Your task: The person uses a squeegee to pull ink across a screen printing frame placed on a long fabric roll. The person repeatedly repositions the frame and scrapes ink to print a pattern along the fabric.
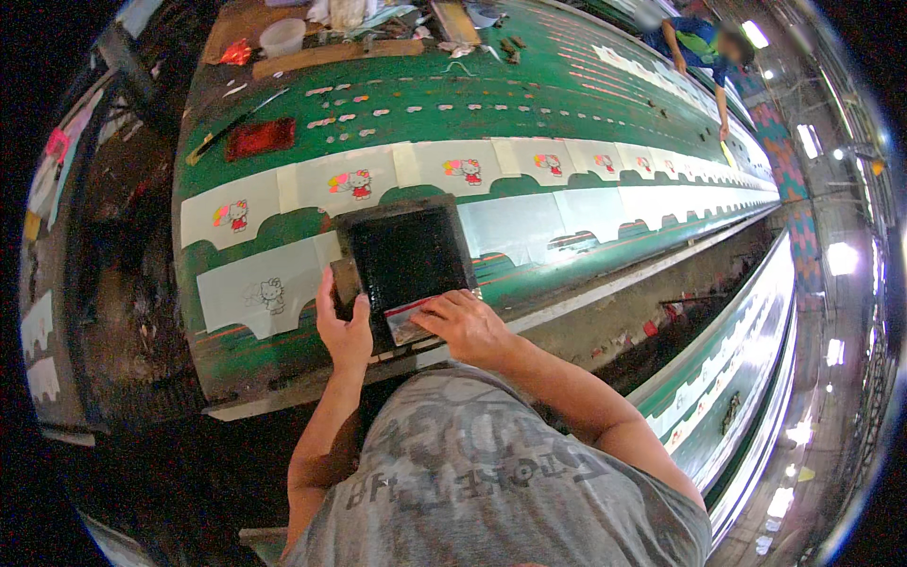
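Left of the left hand, a pale sheet with a grey cat outline lies on the green surface; that hand is clamped on a brown block at the left edge of the dark-meshed frame, which lies just ahead of both hands; the right hand grips a red-edged tool at the frame's near end; beyond it, pale sheets run rightward

On the bench, the frame sat over the near row of panels. The far row ran behind it; the tub stood toward the far left.
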`<action>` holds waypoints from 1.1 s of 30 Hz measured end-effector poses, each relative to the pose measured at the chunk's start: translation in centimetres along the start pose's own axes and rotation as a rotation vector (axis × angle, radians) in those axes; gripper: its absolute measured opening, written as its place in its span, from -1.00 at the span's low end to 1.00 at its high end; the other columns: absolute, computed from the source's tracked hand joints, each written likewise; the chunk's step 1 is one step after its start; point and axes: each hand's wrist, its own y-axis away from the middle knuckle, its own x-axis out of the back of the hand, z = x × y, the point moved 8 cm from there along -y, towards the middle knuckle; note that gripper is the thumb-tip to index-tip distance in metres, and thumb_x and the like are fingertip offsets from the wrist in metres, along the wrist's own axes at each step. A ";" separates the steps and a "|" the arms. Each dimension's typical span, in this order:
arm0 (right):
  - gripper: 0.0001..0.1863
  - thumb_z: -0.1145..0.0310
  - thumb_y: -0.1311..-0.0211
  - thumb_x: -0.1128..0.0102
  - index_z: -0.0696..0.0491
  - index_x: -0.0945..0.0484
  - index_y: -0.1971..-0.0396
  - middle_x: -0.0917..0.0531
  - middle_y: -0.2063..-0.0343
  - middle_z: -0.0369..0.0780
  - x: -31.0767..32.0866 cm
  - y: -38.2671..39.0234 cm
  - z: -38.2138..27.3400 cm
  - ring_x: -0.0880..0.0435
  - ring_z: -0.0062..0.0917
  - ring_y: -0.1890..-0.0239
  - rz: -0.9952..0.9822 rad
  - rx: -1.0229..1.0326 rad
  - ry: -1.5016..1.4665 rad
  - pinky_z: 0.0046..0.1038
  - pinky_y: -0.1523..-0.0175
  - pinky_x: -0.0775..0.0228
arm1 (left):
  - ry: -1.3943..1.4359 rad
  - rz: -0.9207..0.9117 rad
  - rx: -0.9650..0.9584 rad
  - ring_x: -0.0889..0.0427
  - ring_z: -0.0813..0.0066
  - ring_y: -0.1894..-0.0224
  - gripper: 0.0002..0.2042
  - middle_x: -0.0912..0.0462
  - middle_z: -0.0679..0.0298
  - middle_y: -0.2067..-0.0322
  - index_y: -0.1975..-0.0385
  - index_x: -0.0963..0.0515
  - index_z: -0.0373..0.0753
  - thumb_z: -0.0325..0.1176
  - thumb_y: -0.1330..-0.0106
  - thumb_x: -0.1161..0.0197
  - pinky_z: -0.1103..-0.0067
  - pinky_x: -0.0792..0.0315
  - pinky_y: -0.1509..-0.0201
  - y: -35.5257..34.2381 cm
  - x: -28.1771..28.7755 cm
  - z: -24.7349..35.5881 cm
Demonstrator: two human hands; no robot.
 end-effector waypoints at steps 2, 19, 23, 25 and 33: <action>-0.49 0.55 -0.18 -0.34 0.02 -0.80 -0.18 -0.78 -0.10 -0.16 0.4 0.0 -0.1 -0.75 -0.18 -0.16 0.032 -0.002 -0.030 -0.09 -0.28 -0.59 | -0.080 -0.011 -0.021 -0.43 0.12 -0.64 -0.16 -0.44 -0.02 -0.62 -0.69 -0.33 -0.33 -0.50 -0.38 -0.52 0.28 -0.26 -0.73 0.5 0.0 1.3; -0.55 0.63 -0.11 -0.37 0.08 -0.84 -0.05 -0.82 -0.09 -0.15 8.2 13.6 12.4 -0.78 -0.18 -0.18 0.436 -0.031 -0.154 -0.10 -0.28 -0.62 | 0.013 0.097 -0.078 -0.36 0.14 -0.70 -0.05 -0.42 -0.01 -0.65 -0.71 -0.31 -0.33 -0.63 -0.16 -0.37 0.28 -0.14 -0.79 5.0 -15.4 7.0; -0.55 0.65 -0.13 -0.35 0.11 -0.83 -0.06 -0.82 -0.08 -0.11 9.7 17.4 16.8 -0.80 -0.16 -0.15 0.461 -0.012 -0.212 -0.09 -0.30 -0.64 | 0.048 0.104 -0.078 -0.46 0.20 -0.63 -0.04 -0.50 0.00 -0.58 -0.68 -0.34 -0.38 -0.66 -0.11 -0.38 0.35 -0.23 -0.73 6.0 -20.9 7.6; -0.56 0.68 -0.14 -0.35 0.12 -0.82 -0.06 -0.82 -0.08 -0.11 10.5 18.3 18.4 -0.81 -0.14 -0.13 0.462 0.013 -0.246 -0.09 -0.28 -0.66 | 0.026 0.101 -0.074 -0.51 0.21 -0.58 -0.04 -0.54 0.01 -0.54 -0.68 -0.35 -0.38 -0.67 -0.10 -0.39 0.37 -0.30 -0.69 6.4 -22.5 8.2; -0.55 0.65 -0.16 -0.31 0.12 -0.81 -0.08 -0.83 -0.09 -0.14 11.8 19.4 21.0 -0.80 -0.15 -0.10 0.453 0.081 -0.266 -0.08 -0.23 -0.65 | 0.138 0.079 -0.001 -0.61 0.31 -0.46 -0.03 -0.60 0.09 -0.47 -0.70 -0.34 -0.30 -0.69 -0.11 -0.40 0.42 -0.46 -0.56 7.5 -25.1 8.0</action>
